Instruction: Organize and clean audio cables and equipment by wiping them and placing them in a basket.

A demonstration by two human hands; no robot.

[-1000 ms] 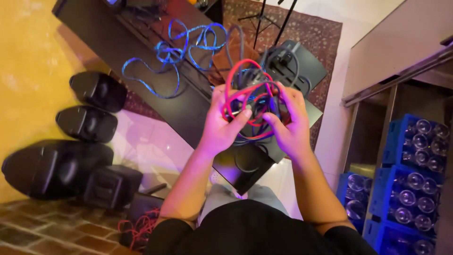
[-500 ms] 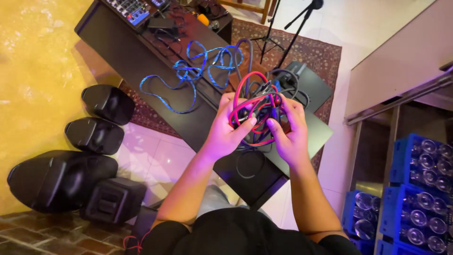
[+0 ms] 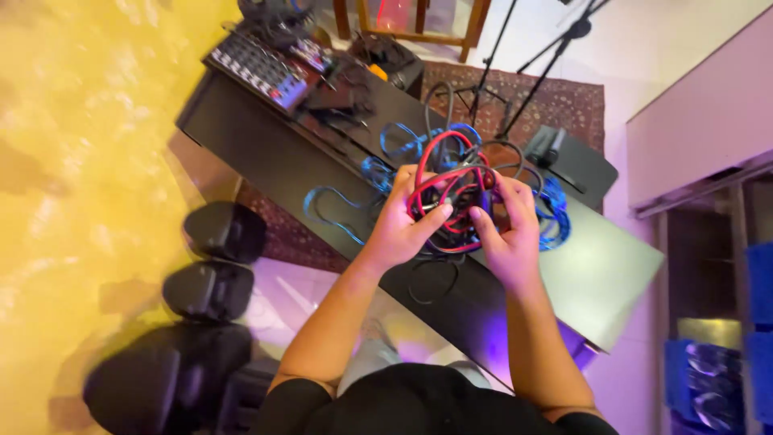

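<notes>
**Both hands closed on a tangle of red and black cable above the black table**

The person's left hand (image 3: 403,229) and right hand (image 3: 509,234) meet over the near long edge of the black table (image 3: 596,274), each curled around the same bundle of red and black cable (image 3: 451,197). The left hand grips the bundle from its left side, thumb stretched across the front toward the middle. The right hand clasps it from the right, fingers wrapped over the top and thumb pressing in near the left thumb. Red loops rise out of the bundle above the knuckles, and a black loop hangs down from it past the table's near edge.

On the tabletop behind the hands lies a loose blue cable (image 3: 403,145), spreading from the middle toward the left edge, with more blue coils showing just right of the right hand. An audio mixer (image 3: 262,72) sits at the far left corner of the table. A small black box (image 3: 547,145) rests near the far right edge. On the floor to the left of the table stand black speakers (image 3: 221,234), one behind another. Blue crates (image 3: 725,387) are stacked at the far right.
</notes>
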